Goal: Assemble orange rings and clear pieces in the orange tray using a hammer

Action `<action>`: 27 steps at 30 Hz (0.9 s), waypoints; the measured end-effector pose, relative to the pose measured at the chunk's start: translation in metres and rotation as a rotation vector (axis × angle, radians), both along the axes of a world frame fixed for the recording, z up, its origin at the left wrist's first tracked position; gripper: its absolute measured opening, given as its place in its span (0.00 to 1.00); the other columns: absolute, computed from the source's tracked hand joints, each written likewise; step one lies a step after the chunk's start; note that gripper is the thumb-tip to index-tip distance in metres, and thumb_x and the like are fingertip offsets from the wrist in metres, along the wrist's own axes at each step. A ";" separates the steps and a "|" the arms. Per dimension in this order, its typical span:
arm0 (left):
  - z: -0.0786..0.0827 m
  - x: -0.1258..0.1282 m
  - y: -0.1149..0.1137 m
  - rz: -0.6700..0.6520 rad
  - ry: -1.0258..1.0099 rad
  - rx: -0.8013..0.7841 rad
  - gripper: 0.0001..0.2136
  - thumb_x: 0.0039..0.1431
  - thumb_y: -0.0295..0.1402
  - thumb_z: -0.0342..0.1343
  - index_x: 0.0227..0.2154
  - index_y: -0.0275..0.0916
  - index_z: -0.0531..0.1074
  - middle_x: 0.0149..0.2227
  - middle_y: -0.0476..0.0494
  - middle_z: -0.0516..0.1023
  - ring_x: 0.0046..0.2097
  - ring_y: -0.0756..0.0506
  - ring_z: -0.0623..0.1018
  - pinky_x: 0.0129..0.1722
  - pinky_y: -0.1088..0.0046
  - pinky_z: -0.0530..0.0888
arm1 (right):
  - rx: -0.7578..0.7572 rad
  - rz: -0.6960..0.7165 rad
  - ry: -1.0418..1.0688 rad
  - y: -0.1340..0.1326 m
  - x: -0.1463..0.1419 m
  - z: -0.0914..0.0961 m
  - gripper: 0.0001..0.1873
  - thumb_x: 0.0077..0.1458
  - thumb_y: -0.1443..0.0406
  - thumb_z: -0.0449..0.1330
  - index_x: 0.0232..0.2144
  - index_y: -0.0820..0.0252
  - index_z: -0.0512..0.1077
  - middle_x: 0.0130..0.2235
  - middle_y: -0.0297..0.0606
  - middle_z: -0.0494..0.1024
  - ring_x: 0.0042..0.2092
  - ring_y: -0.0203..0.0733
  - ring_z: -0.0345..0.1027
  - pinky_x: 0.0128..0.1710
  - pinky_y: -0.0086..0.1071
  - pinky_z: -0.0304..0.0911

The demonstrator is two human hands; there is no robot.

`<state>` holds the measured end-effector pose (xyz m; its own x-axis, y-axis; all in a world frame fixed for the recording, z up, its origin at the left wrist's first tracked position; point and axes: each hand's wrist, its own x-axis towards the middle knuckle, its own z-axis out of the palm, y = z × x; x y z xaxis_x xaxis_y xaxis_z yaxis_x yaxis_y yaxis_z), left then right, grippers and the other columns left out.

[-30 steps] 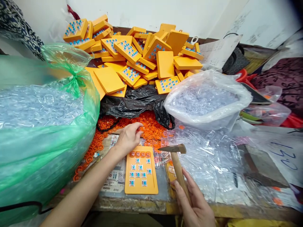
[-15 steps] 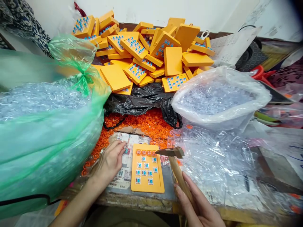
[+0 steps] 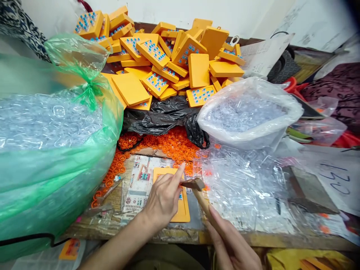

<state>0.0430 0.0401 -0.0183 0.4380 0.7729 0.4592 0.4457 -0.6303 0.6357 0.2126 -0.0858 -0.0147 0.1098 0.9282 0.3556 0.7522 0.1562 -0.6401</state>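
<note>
My left hand [image 3: 164, 197] lies over a flat orange plate [image 3: 182, 213] on the wooden bench, its forefinger stretched toward the plate's far end and the other fingers curled; whether it holds anything is hidden. My right hand [image 3: 233, 247] grips the wooden handle of a small hammer [image 3: 197, 186], whose metal head sits just right of the left forefinger, over the plate's right edge. Loose orange rings [image 3: 168, 144] lie scattered just beyond the plate.
A big green bag of clear plastic pieces [image 3: 50, 150] fills the left. A white bag of clear pieces [image 3: 247, 116] stands at the right, with loose clear pieces before it. Behind lie a black bag [image 3: 165, 116] and a heap of orange plates [image 3: 174, 60].
My left hand moved right from the printed sheet onto the orange plate, now covering most of it. The hammer head stayed near the plate's right edge.
</note>
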 end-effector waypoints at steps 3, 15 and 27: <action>-0.001 -0.002 -0.003 0.029 -0.010 0.010 0.36 0.60 0.21 0.48 0.67 0.46 0.40 0.37 0.44 0.79 0.38 0.44 0.78 0.40 0.65 0.77 | -0.004 0.036 -0.028 0.002 0.002 0.000 0.29 0.60 0.72 0.55 0.60 0.42 0.62 0.51 0.30 0.77 0.47 0.39 0.76 0.45 0.25 0.70; -0.003 0.002 -0.004 0.110 -0.135 -0.137 0.36 0.54 0.19 0.55 0.64 0.45 0.52 0.33 0.48 0.78 0.39 0.44 0.77 0.42 0.64 0.76 | -0.045 0.071 -0.040 0.008 0.007 0.003 0.27 0.60 0.71 0.55 0.60 0.47 0.63 0.51 0.34 0.78 0.48 0.40 0.75 0.46 0.25 0.70; 0.006 -0.059 0.091 0.501 0.205 0.012 0.12 0.58 0.25 0.47 0.36 0.34 0.77 0.40 0.35 0.79 0.45 0.37 0.74 0.49 0.55 0.72 | -0.213 -0.384 0.674 0.013 -0.005 -0.014 0.30 0.54 0.55 0.63 0.57 0.56 0.68 0.54 0.42 0.75 0.52 0.52 0.72 0.44 0.35 0.74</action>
